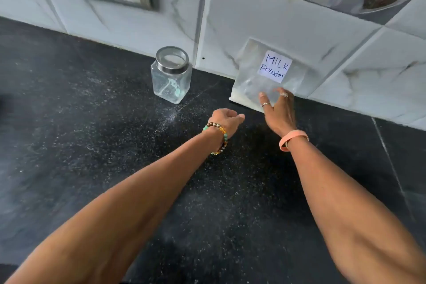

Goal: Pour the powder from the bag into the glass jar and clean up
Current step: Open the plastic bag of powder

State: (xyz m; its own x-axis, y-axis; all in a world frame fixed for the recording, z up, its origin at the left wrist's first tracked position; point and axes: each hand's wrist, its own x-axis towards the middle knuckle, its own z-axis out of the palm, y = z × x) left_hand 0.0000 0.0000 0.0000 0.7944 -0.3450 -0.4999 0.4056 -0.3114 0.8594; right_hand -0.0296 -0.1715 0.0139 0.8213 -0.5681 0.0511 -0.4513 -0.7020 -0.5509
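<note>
My right hand, fingers spread and holding nothing, meets the bag leaning on the far wall. My left hand hangs loosely curled, empty. The jar, left of the bag, looks lidded and empty: pouring not begun, I judge.

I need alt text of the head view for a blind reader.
A person's right hand reaches with spread fingers to a clear bag labelled "MILK Powder" that leans against the tiled wall. The left hand, loosely curled, is beside it, and a lidded glass jar stands left of the bag on the black counter.
</note>
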